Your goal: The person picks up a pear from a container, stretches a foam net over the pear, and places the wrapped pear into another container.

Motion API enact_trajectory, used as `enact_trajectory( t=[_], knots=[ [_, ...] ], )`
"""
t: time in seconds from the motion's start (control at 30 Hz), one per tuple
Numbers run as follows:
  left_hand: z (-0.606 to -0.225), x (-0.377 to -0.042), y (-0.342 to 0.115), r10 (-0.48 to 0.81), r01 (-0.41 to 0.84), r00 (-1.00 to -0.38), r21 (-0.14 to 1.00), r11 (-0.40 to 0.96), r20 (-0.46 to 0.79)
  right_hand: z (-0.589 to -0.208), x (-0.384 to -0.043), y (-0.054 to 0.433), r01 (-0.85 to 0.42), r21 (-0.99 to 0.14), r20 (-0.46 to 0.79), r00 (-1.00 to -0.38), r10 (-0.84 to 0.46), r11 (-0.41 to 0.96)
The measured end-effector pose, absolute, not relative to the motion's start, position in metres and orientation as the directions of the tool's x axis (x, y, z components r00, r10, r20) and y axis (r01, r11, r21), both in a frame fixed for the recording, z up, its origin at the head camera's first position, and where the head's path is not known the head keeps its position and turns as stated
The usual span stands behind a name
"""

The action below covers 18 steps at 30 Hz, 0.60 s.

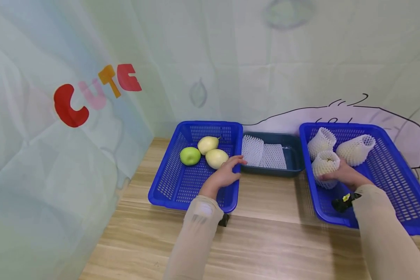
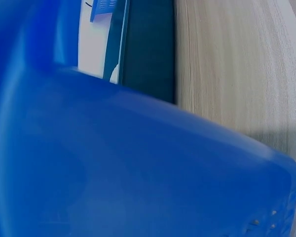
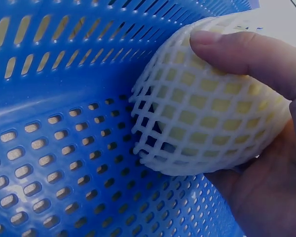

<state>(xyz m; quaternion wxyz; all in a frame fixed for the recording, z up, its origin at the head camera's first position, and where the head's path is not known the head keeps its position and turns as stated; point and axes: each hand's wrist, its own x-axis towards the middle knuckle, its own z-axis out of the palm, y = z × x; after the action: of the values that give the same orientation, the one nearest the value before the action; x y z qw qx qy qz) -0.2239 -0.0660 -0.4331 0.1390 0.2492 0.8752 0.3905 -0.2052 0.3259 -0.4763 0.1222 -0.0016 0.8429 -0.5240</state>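
Netted fruit (image 1: 325, 171) is gripped inside the blue basket (image 1: 385, 171), right of frame, by the right hand (image 1: 348, 175); the left hand (image 1: 225, 174), mid-frame, is loosely spread. Squeezed too hard, fruit could be popped from its net (image 3: 187, 165)!

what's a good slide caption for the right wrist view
Thumb over the mesh: the right hand holds a netted fruit in a blue basket.
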Motion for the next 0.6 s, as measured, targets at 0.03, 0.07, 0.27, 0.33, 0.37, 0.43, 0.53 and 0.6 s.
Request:
enact_trajectory(
  t=[0.03, 0.07, 0.27, 0.33, 0.37, 0.43, 0.53, 0.6],
  knots=[
    [-0.433, -0.224, -0.066, 0.543, 0.327, -0.838, 0.751, 0.573, -0.050, -0.476, -0.205, 0.326, 0.124, -0.883, -0.202, -0.971, -0.130, 0.452],
    [-0.433, -0.223, -0.066, 0.541, 0.325, -0.839, 0.751, 0.575, -0.051, -0.477, -0.205, 0.326, 0.117, -0.882, -0.199, -0.971, -0.135, 0.456],
    [-0.433, -0.222, -0.066, 0.532, 0.309, -0.845, 0.764, 0.566, -0.052, -0.477, -0.205, 0.326, 0.120, -0.855, -0.227, -0.961, -0.156, 0.505],
    [-0.433, -0.222, -0.066, 0.531, 0.307, -0.846, 0.768, 0.563, -0.050, -0.476, -0.205, 0.325, 0.127, -0.845, -0.241, -0.957, -0.159, 0.519],
    [-0.433, -0.222, -0.066, 0.530, 0.307, -0.846, 0.769, 0.561, -0.050, -0.475, -0.205, 0.325, 0.126, -0.845, -0.244, -0.956, -0.166, 0.519],
    [-0.433, -0.222, -0.066, 0.529, 0.301, -0.847, 0.769, 0.564, -0.057, -0.473, -0.205, 0.325, 0.123, -0.838, -0.253, -0.951, -0.179, 0.531],
    [-0.433, -0.223, -0.066, 0.526, 0.291, -0.847, 0.769, 0.569, -0.068, -0.467, -0.203, 0.326, 0.114, -0.830, -0.264, -0.943, -0.203, 0.547],
    [-0.433, -0.223, -0.065, 0.525, 0.287, -0.848, 0.769, 0.572, -0.075, -0.461, -0.201, 0.327, 0.130, -0.811, -0.296, -0.932, -0.208, 0.570]
  ],
)
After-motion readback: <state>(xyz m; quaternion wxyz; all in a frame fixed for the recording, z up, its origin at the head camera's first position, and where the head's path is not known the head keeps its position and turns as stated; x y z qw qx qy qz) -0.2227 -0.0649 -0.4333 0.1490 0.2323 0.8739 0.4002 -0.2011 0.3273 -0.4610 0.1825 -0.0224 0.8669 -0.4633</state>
